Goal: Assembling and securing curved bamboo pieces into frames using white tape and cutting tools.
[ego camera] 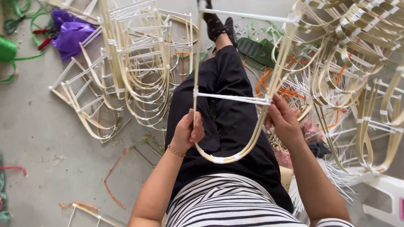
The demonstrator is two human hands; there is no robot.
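Observation:
A U-shaped frame of pale bamboo strips (pixel 219 159) rests over my lap, with white crossbars (pixel 231 98) tied across it. My left hand (pixel 188 132) grips the frame's left strip just below the lower crossbar. My right hand (pixel 283 119) pinches the right strip where that crossbar (pixel 267 101) is bound with white tape. A second white crossbar (pixel 248 16) spans the frame's top. My legs in black trousers (pixel 229 84) stretch out under the frame, ending in dark socks.
A stack of finished bamboo frames (pixel 139 75) lies on the concrete floor to my left, another heap (pixel 357 63) to my right. A purple plastic bag (pixel 69 33), red pliers (pixel 44 35) and green ribbon (pixel 8 48) sit far left. A white plastic stool (pixel 387 189) stands lower right.

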